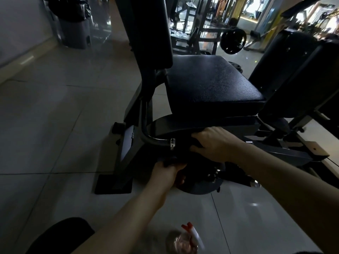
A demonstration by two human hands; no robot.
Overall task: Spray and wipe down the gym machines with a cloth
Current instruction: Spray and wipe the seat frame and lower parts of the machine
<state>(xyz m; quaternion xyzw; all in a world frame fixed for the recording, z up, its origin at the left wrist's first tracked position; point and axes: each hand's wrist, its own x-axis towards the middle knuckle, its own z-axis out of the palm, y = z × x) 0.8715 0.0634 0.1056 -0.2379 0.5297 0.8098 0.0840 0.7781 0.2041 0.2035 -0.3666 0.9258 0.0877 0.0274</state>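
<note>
Both hands work low under the black seat (211, 83). The right hand (214, 143) and the left hand (167, 170) each grip the dark cloth (183, 156) tight. It could snag on the metal bracket (172, 143). The spray bottle (185, 241) stands on the floor (45, 125) near the knee, easy to kick over.

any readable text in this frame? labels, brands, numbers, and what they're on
None readable.
Pale plate on the machine frame: may be a label, but nothing on it is legible.
Spray bottle on the floor: blurred, no text can be made out.
Black seat pad: no markings visible.
</note>
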